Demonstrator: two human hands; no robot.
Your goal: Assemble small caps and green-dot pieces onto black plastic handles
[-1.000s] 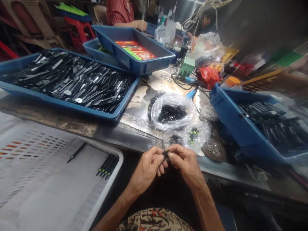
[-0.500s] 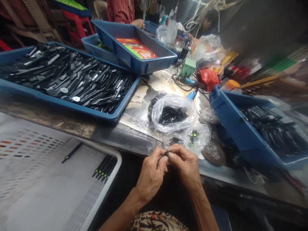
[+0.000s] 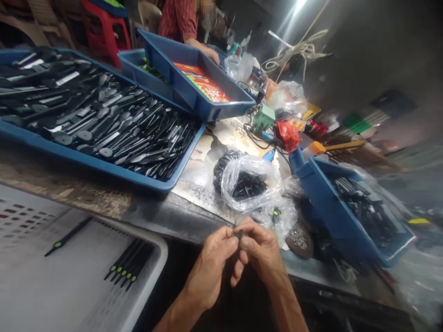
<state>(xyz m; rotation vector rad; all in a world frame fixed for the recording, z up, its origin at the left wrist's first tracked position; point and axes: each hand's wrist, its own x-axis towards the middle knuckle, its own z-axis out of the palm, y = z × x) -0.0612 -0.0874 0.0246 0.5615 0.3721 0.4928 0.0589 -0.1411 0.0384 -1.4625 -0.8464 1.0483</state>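
My left hand (image 3: 216, 256) and my right hand (image 3: 261, 249) meet at the table's near edge, fingertips pinched together. Between them is a small dark piece (image 3: 239, 234), mostly covered by the fingers, so its kind does not show. Just beyond the hands lies a clear plastic bag (image 3: 285, 214) with black and yellow-green bits inside. Behind it an open plastic bag (image 3: 230, 189) holds many small black parts. To the right of the hands, a brown dish (image 3: 300, 240) carries tiny metal pieces.
A large blue tray (image 3: 166, 185) of black flat parts fills the left. Another blue bin (image 3: 320, 210) stands right. A white basket (image 3: 161, 258) at lower left holds several black strips with green dots. A co-worker's arm (image 3: 204, 50) is behind the stacked trays.
The view has shifted, so the table's things sit a little differently in the frame. Both hands stay pinched together; the right hand's lower fingers now show below the pinch.
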